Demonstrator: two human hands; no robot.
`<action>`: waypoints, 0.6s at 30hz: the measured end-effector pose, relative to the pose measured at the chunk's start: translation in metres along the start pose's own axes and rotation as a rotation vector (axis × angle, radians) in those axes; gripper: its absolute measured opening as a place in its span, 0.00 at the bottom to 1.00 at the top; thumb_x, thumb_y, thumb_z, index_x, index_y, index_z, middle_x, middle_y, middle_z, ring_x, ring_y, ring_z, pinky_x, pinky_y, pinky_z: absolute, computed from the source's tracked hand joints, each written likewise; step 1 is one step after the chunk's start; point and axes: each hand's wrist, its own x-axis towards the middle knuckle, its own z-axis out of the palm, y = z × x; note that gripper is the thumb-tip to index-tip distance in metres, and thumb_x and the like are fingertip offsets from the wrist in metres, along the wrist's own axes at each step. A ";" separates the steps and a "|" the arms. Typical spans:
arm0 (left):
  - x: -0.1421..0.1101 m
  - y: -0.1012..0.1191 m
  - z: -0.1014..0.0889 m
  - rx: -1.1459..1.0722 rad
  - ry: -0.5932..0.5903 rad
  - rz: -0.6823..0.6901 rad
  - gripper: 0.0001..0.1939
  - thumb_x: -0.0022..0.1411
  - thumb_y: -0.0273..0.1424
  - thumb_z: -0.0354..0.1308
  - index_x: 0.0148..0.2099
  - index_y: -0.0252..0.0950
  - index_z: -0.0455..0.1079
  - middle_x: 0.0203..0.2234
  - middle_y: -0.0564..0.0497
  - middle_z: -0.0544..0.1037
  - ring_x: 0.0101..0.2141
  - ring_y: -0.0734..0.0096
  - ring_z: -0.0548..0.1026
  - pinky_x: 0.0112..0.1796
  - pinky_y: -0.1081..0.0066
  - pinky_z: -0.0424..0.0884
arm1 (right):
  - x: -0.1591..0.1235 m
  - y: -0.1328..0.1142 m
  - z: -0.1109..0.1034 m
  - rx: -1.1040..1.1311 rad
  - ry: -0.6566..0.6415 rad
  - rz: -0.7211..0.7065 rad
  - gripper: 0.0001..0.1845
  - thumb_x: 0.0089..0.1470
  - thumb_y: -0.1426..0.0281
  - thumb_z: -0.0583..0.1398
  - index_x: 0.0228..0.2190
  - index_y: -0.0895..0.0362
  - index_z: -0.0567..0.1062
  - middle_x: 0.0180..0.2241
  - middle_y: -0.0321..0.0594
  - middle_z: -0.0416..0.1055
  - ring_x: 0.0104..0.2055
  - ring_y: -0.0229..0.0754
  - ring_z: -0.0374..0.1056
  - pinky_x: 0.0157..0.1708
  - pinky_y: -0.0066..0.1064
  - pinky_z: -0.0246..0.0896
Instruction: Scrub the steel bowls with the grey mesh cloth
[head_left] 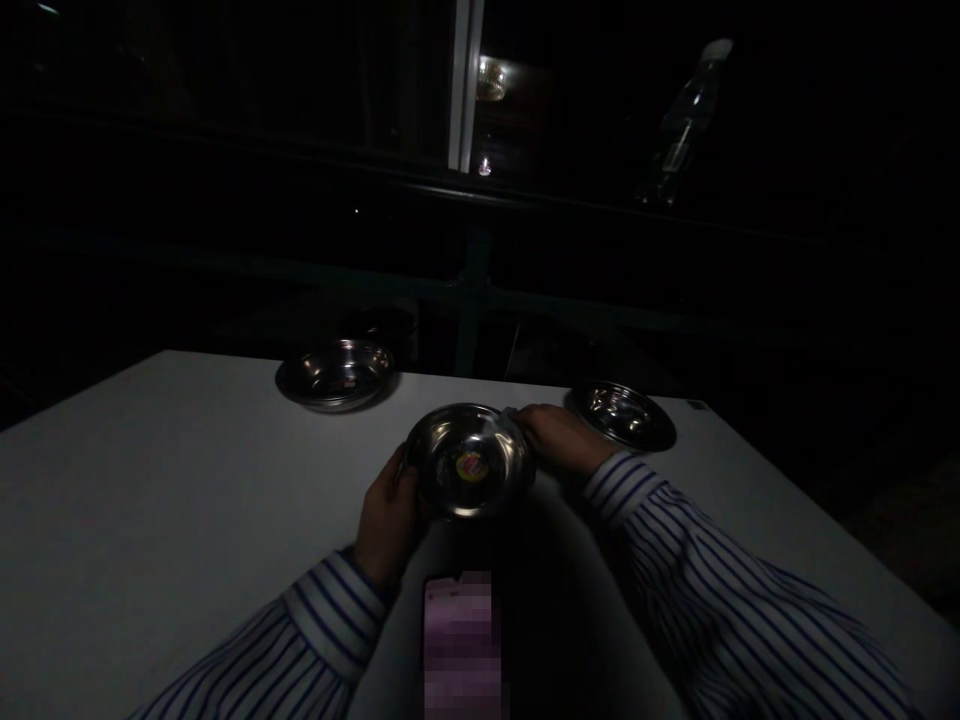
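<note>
Above the near part of the table I hold a shallow stainless steel bowl [439,445] tilted toward me, with a round yellow and red sticker [472,466] inside its bottom. My left hand [388,520] is closed on the bowl's left rim. At the upper right rim, the fingers of my right hand [562,438] are closed. A small greyish patch shows by those fingertips; whether it is a cloth or a reflection, I cannot tell. Behind my right hand lies another steel bowl [626,415]. A third steel bowl [335,378] sits at the table's far left edge.
The white table [187,480] ends at a far edge just behind the bowls. A lit phone [461,640] shows below my hands, its screen blurred. A clear plastic bottle [684,130] with a white cap stands beyond the table, near a dark window [461,90]. The surroundings are very dark.
</note>
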 end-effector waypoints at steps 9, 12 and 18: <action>-0.001 0.004 -0.001 0.083 -0.036 0.082 0.20 0.54 0.35 0.53 0.47 0.32 0.70 0.33 0.45 0.79 0.35 0.61 0.75 0.34 0.67 0.70 | -0.037 -0.007 0.002 0.035 -0.006 -0.031 0.15 0.59 0.73 0.46 0.40 0.59 0.70 0.38 0.45 0.72 0.40 0.40 0.68 0.39 0.27 0.56; 0.002 0.007 -0.002 0.060 -0.034 0.039 0.21 0.51 0.34 0.56 0.47 0.32 0.70 0.27 0.46 0.79 0.33 0.60 0.76 0.31 0.68 0.70 | -0.017 -0.001 0.000 0.010 -0.024 -0.042 0.14 0.58 0.72 0.47 0.38 0.58 0.71 0.38 0.46 0.72 0.41 0.42 0.68 0.38 0.28 0.56; 0.010 -0.001 -0.005 0.114 -0.032 0.058 0.21 0.53 0.35 0.55 0.48 0.32 0.70 0.22 0.48 0.77 0.30 0.62 0.75 0.30 0.69 0.69 | 0.030 0.004 -0.004 0.023 -0.026 -0.094 0.15 0.59 0.68 0.48 0.40 0.56 0.72 0.40 0.44 0.73 0.42 0.42 0.67 0.38 0.28 0.56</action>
